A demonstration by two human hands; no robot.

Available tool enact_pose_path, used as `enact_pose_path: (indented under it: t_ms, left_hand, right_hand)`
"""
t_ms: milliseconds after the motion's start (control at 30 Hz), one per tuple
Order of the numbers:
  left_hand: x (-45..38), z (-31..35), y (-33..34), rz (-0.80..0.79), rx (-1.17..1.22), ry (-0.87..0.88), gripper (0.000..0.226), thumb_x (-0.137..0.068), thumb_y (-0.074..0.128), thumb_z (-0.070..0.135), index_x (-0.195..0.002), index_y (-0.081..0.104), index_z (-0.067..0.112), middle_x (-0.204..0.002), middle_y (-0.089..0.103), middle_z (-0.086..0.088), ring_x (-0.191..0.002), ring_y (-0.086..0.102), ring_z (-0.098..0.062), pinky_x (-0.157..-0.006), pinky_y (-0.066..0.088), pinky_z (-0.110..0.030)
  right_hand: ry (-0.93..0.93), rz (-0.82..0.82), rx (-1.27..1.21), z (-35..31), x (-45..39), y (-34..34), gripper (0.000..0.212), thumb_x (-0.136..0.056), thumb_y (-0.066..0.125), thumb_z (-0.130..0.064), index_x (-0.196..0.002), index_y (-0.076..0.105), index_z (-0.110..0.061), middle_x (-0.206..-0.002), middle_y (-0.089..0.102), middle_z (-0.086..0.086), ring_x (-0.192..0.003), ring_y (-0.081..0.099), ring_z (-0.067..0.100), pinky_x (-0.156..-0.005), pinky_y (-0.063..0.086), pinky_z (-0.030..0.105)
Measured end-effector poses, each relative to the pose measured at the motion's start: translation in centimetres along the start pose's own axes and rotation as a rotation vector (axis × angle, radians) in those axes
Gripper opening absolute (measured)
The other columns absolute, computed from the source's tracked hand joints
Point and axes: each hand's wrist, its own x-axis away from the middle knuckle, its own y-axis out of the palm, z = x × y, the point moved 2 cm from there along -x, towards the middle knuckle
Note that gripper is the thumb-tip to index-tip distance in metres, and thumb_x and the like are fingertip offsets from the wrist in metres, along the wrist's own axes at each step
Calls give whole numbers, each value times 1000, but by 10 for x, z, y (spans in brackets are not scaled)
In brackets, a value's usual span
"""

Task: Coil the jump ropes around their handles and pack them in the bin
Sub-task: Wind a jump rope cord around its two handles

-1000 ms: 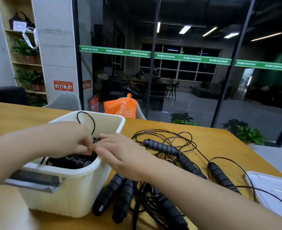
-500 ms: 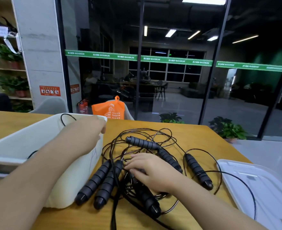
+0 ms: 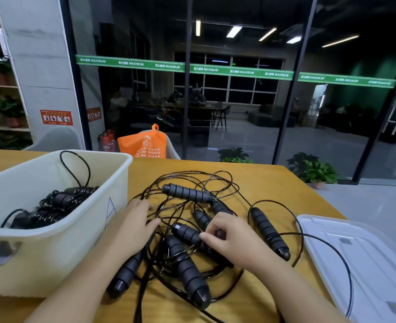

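A cream plastic bin [image 3: 52,229] stands at the left of the wooden table [image 3: 274,180], a blue letter A drawn on the wall that faces the ropes. Inside it lie coiled jump ropes [image 3: 52,206], black cord wound round black handles, with one loose loop of cord rising above the far rim. At four o'clock from the bin, at the table's right edge, lies a white lid [image 3: 367,264], flat, with a strand of black cord trailing across it.

Between bin and lid sprawls a tangle of loose jump ropes [image 3: 187,194]: ribbed black handles pointing several ways, thin cords looping over and under them. The left hand [image 3: 134,227] rests on the tangle just beside the bin wall, fingers fairly straight and spread over the cords, a handle running out from beneath the wrist toward six o'clock. The right hand [image 3: 232,238] sits at three o'clock from it, fingers curled and pinching at a handle in the middle of the heap.

Beyond the table's far edge an orange bag [image 3: 143,145] hangs over a chair back. Behind that runs a glass wall [image 3: 239,101] banded with a green strip, potted plants [image 3: 313,169] at its foot, a concrete pillar [image 3: 36,66] at eleven o'clock.
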Motion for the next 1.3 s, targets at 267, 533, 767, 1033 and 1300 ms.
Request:
enact_pose_path:
  t_ms: [267, 533, 767, 1033, 1300]
  left_hand:
    - [6, -13, 13, -3, 207, 5, 27, -96, 49, 21, -123, 54, 25, -123, 60, 7, -110, 53, -7, -90, 40, -20]
    - [4, -18, 7, 92, 432, 74, 47, -95, 33, -5, -119, 58, 26, -121, 50, 14, -115, 45, -3, -100, 31, -18]
    - [2, -23, 10, 143, 433, 148, 55, -92, 35, -8, -125, 56, 31, -131, 47, 11, -124, 41, -2, -107, 29, -21]
    - [4, -22, 10, 22, 425, 105, 42, -93, 37, -5, -84, 59, 29, -121, 46, 14, -120, 37, 0, -99, 21, -15]
    - [6, -19, 2, 57, 377, 103, 46, -82, 39, -14, -76, 56, 28, -121, 47, 16, -120, 41, -4, -98, 27, -20]
  right_hand:
    - [47, -159, 48, -13, 8, 6, 39, -81, 65, -54, -111, 49, -35, -101, 45, -17, -101, 44, 6, -86, 45, 26]
    - [41, -6, 26, -4, 0, 11, 23, -93, 56, -43, -112, 65, -34, -101, 49, -14, -96, 47, 2, -81, 40, 16]
    - [255, 269, -349, 9, 0, 0, 21, -100, 46, -33, -87, 61, -26, -76, 64, -5, -63, 58, 2, -55, 41, 11]
    - [491, 527, -1058, 20, -3, -5, 32, -102, 43, -33, -86, 58, -10, -62, 62, 4, -58, 60, 14, -60, 53, 23]
    - [481, 608, -1240, 25, -5, -7, 25, -101, 47, -27, -92, 61, -8, -88, 61, 10, -76, 63, 17, -74, 53, 28]
